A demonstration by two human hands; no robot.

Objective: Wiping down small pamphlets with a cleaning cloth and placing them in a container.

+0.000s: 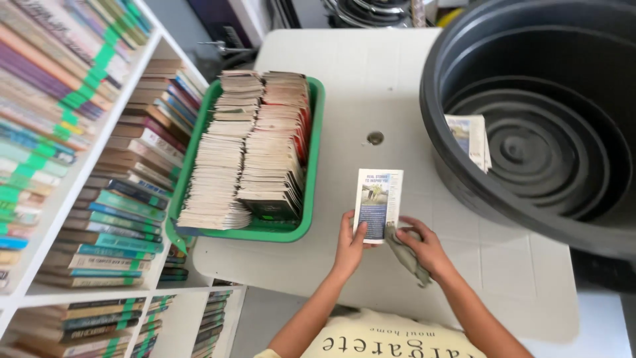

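Observation:
A small booklet with a white and blue cover lies flat on the white table. My left hand grips the booklet's lower left edge. My right hand holds a crumpled grey cloth against the booklet's lower right corner. Both forearms reach in from the bottom of the view.
A green tray packed with two rows of similar booklets sits left of the hands. A large black tub at right holds one booklet. White shelves of stacked books line the left side.

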